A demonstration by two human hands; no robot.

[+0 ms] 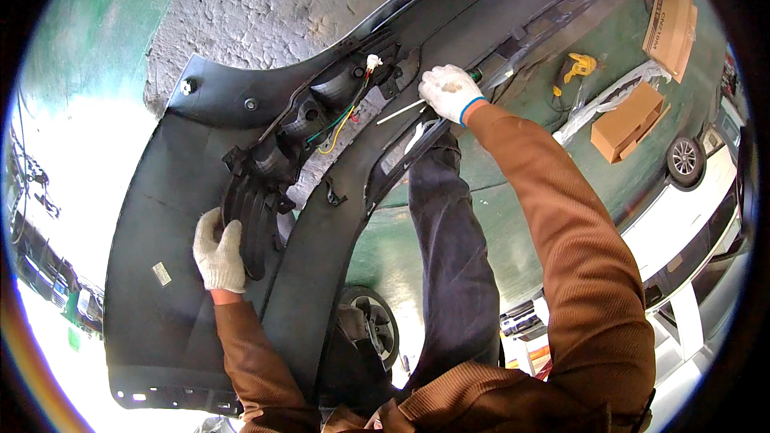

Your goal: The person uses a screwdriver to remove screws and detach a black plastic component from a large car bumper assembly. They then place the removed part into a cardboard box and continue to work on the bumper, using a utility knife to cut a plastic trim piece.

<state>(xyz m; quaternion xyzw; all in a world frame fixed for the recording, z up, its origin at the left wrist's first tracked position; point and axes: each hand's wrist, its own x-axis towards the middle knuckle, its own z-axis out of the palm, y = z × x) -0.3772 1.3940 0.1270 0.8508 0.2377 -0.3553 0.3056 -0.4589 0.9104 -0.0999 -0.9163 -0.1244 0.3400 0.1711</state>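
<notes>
A large dark car bumper stretches from lower left to upper right in front of me, its curved side near my legs. Attached along it is a black plastic housing with a ribbed end piece. Green and yellow wires run from it to a white connector. My left hand, in a whitish knit glove, rests beside the ribbed end, thumb and fingers apart. Closed around a screwdriver is my gloved right hand; the shaft points left and a bit of green handle shows behind the fist.
A grey rough-surfaced pad lies beyond the bumper on the green floor. To the right are a yellow power tool, an open cardboard box, a flattened carton and plastic wrapping. A white car stands further right.
</notes>
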